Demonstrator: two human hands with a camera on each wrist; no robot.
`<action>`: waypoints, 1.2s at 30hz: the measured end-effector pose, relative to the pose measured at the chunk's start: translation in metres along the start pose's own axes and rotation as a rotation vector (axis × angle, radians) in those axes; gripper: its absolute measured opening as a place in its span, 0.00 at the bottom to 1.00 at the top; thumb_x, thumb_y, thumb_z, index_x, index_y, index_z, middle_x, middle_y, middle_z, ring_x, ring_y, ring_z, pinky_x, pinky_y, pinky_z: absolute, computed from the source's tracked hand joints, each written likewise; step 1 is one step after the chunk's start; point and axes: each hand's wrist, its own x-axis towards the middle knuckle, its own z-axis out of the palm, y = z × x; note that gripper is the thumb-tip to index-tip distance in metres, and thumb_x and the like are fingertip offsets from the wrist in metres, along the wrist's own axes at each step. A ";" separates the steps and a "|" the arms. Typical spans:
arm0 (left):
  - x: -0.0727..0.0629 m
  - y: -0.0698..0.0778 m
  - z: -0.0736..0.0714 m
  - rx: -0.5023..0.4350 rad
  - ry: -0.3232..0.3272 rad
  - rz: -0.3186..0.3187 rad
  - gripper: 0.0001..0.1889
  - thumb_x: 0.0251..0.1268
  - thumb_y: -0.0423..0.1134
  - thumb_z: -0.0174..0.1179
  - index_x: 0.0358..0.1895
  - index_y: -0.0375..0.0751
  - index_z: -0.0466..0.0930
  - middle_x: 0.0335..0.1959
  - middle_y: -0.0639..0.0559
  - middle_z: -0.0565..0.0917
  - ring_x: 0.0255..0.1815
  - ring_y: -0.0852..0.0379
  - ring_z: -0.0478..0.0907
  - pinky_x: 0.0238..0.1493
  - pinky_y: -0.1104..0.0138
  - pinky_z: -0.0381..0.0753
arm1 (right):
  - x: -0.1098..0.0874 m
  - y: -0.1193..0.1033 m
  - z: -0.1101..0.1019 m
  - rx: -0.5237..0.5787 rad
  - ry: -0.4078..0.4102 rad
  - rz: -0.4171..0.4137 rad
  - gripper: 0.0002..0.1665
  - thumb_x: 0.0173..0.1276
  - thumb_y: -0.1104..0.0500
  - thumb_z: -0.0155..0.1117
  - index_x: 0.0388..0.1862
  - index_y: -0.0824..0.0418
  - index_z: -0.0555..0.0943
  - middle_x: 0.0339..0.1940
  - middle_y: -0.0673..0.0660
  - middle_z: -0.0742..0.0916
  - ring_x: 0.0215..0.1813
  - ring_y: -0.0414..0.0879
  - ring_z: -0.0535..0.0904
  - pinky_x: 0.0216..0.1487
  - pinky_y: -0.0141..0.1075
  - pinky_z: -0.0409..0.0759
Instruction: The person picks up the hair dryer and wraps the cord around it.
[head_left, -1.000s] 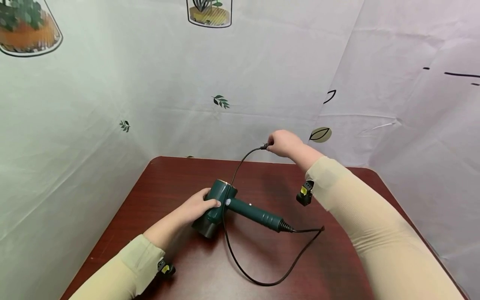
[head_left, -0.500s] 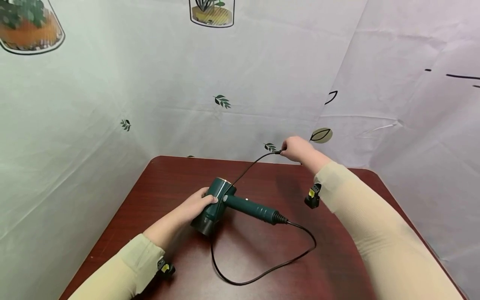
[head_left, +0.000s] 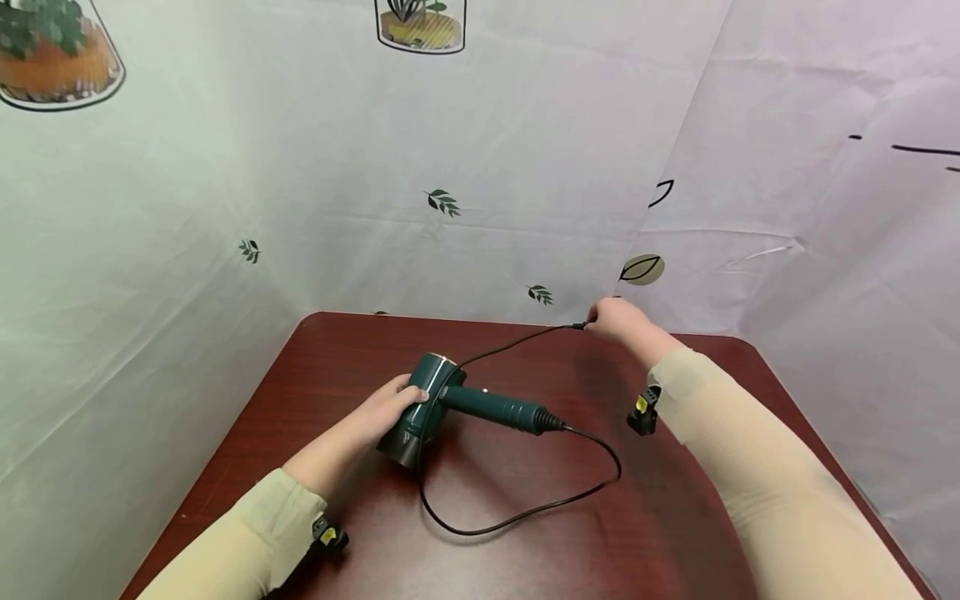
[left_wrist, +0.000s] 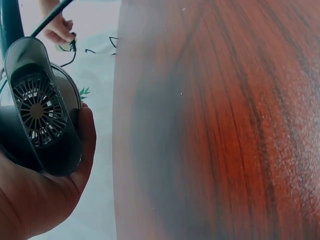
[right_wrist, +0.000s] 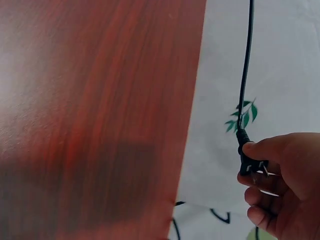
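Note:
My left hand (head_left: 386,410) grips a dark green hair dryer (head_left: 491,407) round its barrel, above the table. The handle points to the right, and a black cord (head_left: 525,514) leaves its end. In the left wrist view the dryer's dark nozzle (left_wrist: 37,110) faces the camera, with a round grille inside. The cord loops below the dryer, passes over its barrel and runs up to my right hand (head_left: 622,321). That hand pinches the black plug (right_wrist: 248,159) between thumb and fingers; metal prongs show in the right wrist view.
A reddish-brown wooden table (head_left: 360,342) lies beneath both hands. Pale fabric (head_left: 337,167) printed with plants and leaves hangs behind it and at the sides. A small black camera sits at each cuff, the right one (head_left: 642,412) just over the table.
My right hand has moved right and down with the plug, drawing the cord's upper stretch longer and flatter. The lower loop has shrunk. The hair dryer has shifted slightly left and up.

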 end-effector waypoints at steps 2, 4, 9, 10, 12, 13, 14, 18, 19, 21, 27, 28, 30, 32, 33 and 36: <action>0.000 -0.001 -0.002 -0.012 0.000 -0.004 0.34 0.69 0.46 0.51 0.75 0.37 0.55 0.59 0.36 0.75 0.47 0.47 0.79 0.46 0.56 0.79 | -0.002 0.005 0.004 0.000 -0.005 0.004 0.16 0.72 0.59 0.59 0.52 0.68 0.83 0.50 0.65 0.85 0.49 0.58 0.81 0.50 0.52 0.78; 0.000 -0.001 -0.003 -0.023 0.000 -0.003 0.34 0.69 0.46 0.50 0.75 0.37 0.55 0.59 0.36 0.75 0.46 0.47 0.79 0.46 0.57 0.78 | -0.004 0.010 0.007 0.007 -0.003 0.010 0.16 0.72 0.59 0.59 0.52 0.68 0.83 0.49 0.65 0.85 0.49 0.58 0.81 0.50 0.52 0.78; 0.000 -0.003 -0.004 -0.042 0.000 0.017 0.35 0.68 0.46 0.50 0.75 0.35 0.54 0.56 0.35 0.76 0.44 0.48 0.80 0.45 0.59 0.79 | -0.009 0.023 0.015 0.043 0.021 0.009 0.11 0.71 0.60 0.60 0.42 0.66 0.84 0.40 0.62 0.86 0.40 0.55 0.81 0.43 0.50 0.78; 0.000 -0.004 -0.004 -0.047 -0.001 0.023 0.35 0.68 0.46 0.50 0.74 0.35 0.54 0.55 0.35 0.77 0.43 0.49 0.80 0.45 0.59 0.79 | -0.009 0.025 0.017 0.047 0.027 0.010 0.10 0.71 0.60 0.60 0.39 0.65 0.84 0.38 0.61 0.86 0.38 0.54 0.80 0.42 0.49 0.77; 0.000 -0.005 -0.005 -0.051 -0.008 0.032 0.35 0.69 0.45 0.49 0.75 0.34 0.53 0.55 0.35 0.77 0.43 0.49 0.80 0.45 0.60 0.79 | -0.010 0.030 0.020 0.053 0.035 0.016 0.10 0.70 0.60 0.60 0.37 0.65 0.84 0.34 0.60 0.86 0.36 0.53 0.79 0.40 0.49 0.76; 0.000 -0.005 -0.005 -0.055 -0.008 0.031 0.34 0.69 0.45 0.49 0.74 0.33 0.54 0.55 0.35 0.77 0.43 0.50 0.80 0.45 0.60 0.79 | -0.011 0.032 0.022 0.055 0.039 0.021 0.10 0.70 0.60 0.59 0.36 0.65 0.84 0.34 0.60 0.86 0.36 0.53 0.79 0.40 0.49 0.76; 0.000 -0.006 -0.005 -0.062 -0.007 0.027 0.34 0.70 0.45 0.49 0.74 0.34 0.55 0.54 0.35 0.77 0.43 0.50 0.80 0.46 0.60 0.79 | -0.012 0.035 0.023 0.057 0.041 0.030 0.10 0.71 0.60 0.59 0.37 0.65 0.84 0.35 0.61 0.86 0.37 0.54 0.79 0.41 0.50 0.76; -0.001 -0.007 -0.006 -0.065 -0.008 0.015 0.31 0.71 0.46 0.47 0.72 0.35 0.58 0.53 0.37 0.78 0.43 0.50 0.80 0.46 0.60 0.78 | -0.015 0.043 0.028 0.072 0.054 0.077 0.13 0.70 0.60 0.57 0.43 0.67 0.84 0.43 0.64 0.86 0.44 0.58 0.81 0.47 0.53 0.77; -0.001 -0.006 -0.006 -0.067 -0.006 0.011 0.30 0.71 0.47 0.47 0.71 0.36 0.59 0.53 0.38 0.78 0.43 0.50 0.80 0.47 0.60 0.78 | -0.016 0.046 0.029 0.074 0.058 0.092 0.13 0.70 0.60 0.57 0.43 0.67 0.84 0.43 0.63 0.86 0.45 0.58 0.81 0.47 0.53 0.77; -0.002 -0.007 -0.007 -0.067 -0.014 0.017 0.29 0.72 0.47 0.47 0.71 0.35 0.60 0.52 0.38 0.78 0.44 0.50 0.80 0.47 0.60 0.77 | -0.018 0.051 0.030 0.084 0.064 0.115 0.12 0.70 0.60 0.56 0.41 0.66 0.83 0.43 0.63 0.86 0.44 0.57 0.80 0.46 0.52 0.77; -0.001 -0.008 -0.009 -0.085 -0.016 0.022 0.30 0.72 0.46 0.47 0.70 0.33 0.59 0.52 0.38 0.78 0.43 0.51 0.79 0.46 0.61 0.78 | -0.024 0.067 0.034 0.098 0.077 0.163 0.10 0.68 0.59 0.56 0.33 0.63 0.82 0.36 0.60 0.85 0.39 0.55 0.79 0.41 0.50 0.76; -0.001 -0.008 -0.010 -0.091 -0.011 0.020 0.29 0.71 0.46 0.47 0.70 0.32 0.59 0.51 0.38 0.78 0.43 0.51 0.79 0.45 0.61 0.78 | -0.025 0.070 0.034 0.101 0.080 0.166 0.10 0.68 0.59 0.56 0.34 0.63 0.83 0.37 0.61 0.85 0.40 0.56 0.80 0.42 0.51 0.76; -0.001 -0.008 -0.011 -0.102 -0.005 0.017 0.29 0.70 0.46 0.47 0.69 0.32 0.60 0.50 0.38 0.79 0.41 0.51 0.80 0.43 0.61 0.79 | -0.026 0.075 0.035 0.105 0.080 0.166 0.11 0.67 0.59 0.56 0.37 0.65 0.83 0.39 0.63 0.86 0.43 0.59 0.81 0.45 0.53 0.77; -0.001 -0.009 -0.011 -0.110 0.003 0.012 0.28 0.70 0.45 0.47 0.67 0.32 0.61 0.47 0.39 0.79 0.39 0.52 0.80 0.42 0.60 0.79 | -0.028 0.080 0.036 0.107 0.082 0.173 0.13 0.67 0.59 0.55 0.40 0.65 0.83 0.43 0.64 0.86 0.46 0.60 0.81 0.47 0.54 0.77; -0.001 -0.009 -0.011 -0.118 0.004 0.012 0.27 0.69 0.45 0.47 0.66 0.32 0.62 0.46 0.40 0.80 0.39 0.52 0.80 0.41 0.60 0.79 | -0.029 0.082 0.037 0.113 0.079 0.180 0.13 0.67 0.59 0.55 0.40 0.65 0.83 0.43 0.64 0.86 0.46 0.60 0.81 0.48 0.54 0.77; -0.001 -0.010 -0.012 -0.151 0.007 0.011 0.26 0.68 0.44 0.48 0.64 0.31 0.62 0.44 0.40 0.80 0.37 0.51 0.81 0.41 0.60 0.80 | -0.032 0.088 0.039 0.132 0.074 0.195 0.14 0.66 0.59 0.55 0.40 0.66 0.84 0.43 0.64 0.86 0.46 0.59 0.81 0.47 0.54 0.77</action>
